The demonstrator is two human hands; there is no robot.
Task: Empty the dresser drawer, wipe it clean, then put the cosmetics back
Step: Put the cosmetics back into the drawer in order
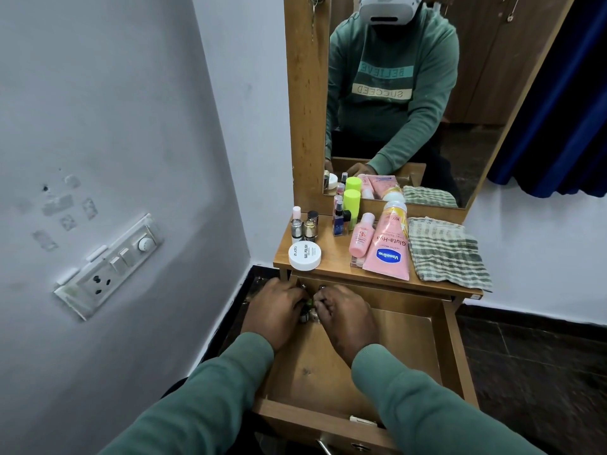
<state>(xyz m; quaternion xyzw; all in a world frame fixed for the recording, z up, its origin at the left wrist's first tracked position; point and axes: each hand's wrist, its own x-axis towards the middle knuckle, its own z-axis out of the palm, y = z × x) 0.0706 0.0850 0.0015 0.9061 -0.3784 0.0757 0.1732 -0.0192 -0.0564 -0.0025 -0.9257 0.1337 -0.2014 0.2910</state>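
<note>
The wooden drawer [407,343] is pulled open below the dresser top [335,257]. Both my hands reach into its far left corner. My left hand [277,311] and my right hand [345,318] curl round several small bottles [307,311] huddled between them; the bottles are mostly hidden by the fingers. On the dresser top stand several small bottles [303,226], a white nail polish remover jar [304,255], a lime green bottle [351,205], a pink bottle [361,236], a pink Vaseline tube [389,247] and a folded checked cloth [445,251].
A mirror [410,93] rises behind the dresser top and reflects me. The wall with a switch panel [111,264] stands close on the left. A small white thing [361,421] lies at the drawer's near edge. Dark floor [532,372] lies to the right.
</note>
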